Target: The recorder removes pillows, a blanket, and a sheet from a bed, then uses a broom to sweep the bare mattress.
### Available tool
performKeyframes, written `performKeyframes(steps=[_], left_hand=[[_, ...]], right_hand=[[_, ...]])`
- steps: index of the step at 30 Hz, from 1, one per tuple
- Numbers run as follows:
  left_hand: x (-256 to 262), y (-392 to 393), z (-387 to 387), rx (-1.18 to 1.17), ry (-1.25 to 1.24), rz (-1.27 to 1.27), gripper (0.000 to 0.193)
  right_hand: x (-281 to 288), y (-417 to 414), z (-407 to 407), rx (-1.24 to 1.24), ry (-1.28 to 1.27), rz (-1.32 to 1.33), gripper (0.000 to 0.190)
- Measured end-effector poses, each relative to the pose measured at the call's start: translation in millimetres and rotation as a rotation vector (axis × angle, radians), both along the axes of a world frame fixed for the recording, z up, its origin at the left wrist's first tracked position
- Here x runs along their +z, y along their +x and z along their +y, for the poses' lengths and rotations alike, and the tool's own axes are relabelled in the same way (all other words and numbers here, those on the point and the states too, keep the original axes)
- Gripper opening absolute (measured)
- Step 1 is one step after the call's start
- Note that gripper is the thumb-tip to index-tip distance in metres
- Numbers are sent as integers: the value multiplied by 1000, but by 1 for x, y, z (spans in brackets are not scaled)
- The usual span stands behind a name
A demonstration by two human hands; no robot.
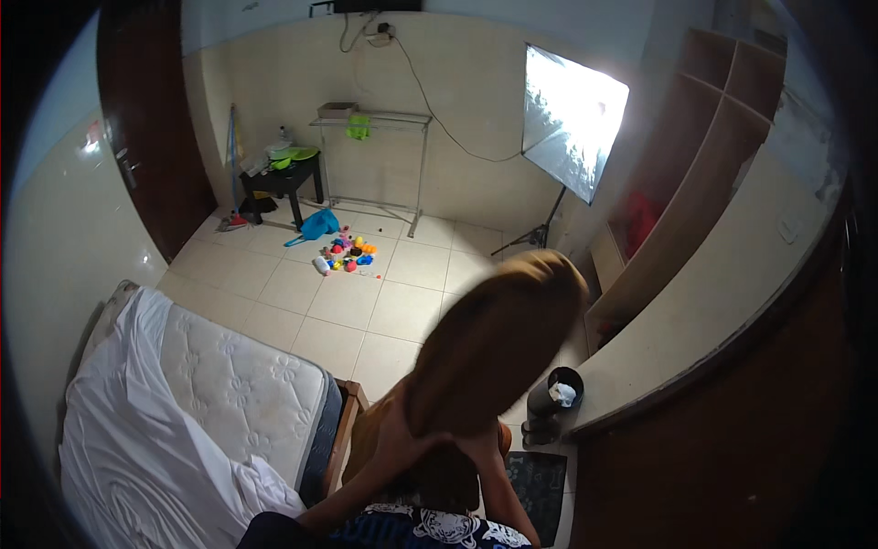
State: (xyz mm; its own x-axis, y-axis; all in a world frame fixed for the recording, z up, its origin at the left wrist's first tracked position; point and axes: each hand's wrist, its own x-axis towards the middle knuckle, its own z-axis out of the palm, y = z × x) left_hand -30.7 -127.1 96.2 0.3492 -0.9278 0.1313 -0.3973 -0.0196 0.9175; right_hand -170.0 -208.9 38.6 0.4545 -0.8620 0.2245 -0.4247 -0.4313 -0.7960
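Observation:
In front of my body rises a large brown rounded padded piece (497, 350), partly blurred. It looks like upholstered furniture or a cushion, but I cannot tell which. My left hand (405, 439) grips its lower left side, the thumb pointing inward. On the lower right my right hand (480, 442) holds the same piece, close to the other thumb. More brown material (367, 432) shows below and left of my left hand; whether it is joined to the piece is unclear. The fingers behind the piece are hidden.
On the left lies a bare mattress (233, 370) with a crumpled white sheet (151, 425). Toys (350, 254) are scattered on the tiled floor. A lit softbox (576, 117) stands behind. A dark bin (549, 394) and floor mat (538, 491) are at right.

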Motion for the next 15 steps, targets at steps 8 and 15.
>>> performKeyframes(steps=[8,15], left_hand=[[-52,115,-186,306,-308,888,36],[-84,182,-262,182,-328,829,69]], right_hand=[[114,103,-110,164,-179,489,88],[35,130,-334,311,423,-547,98]])
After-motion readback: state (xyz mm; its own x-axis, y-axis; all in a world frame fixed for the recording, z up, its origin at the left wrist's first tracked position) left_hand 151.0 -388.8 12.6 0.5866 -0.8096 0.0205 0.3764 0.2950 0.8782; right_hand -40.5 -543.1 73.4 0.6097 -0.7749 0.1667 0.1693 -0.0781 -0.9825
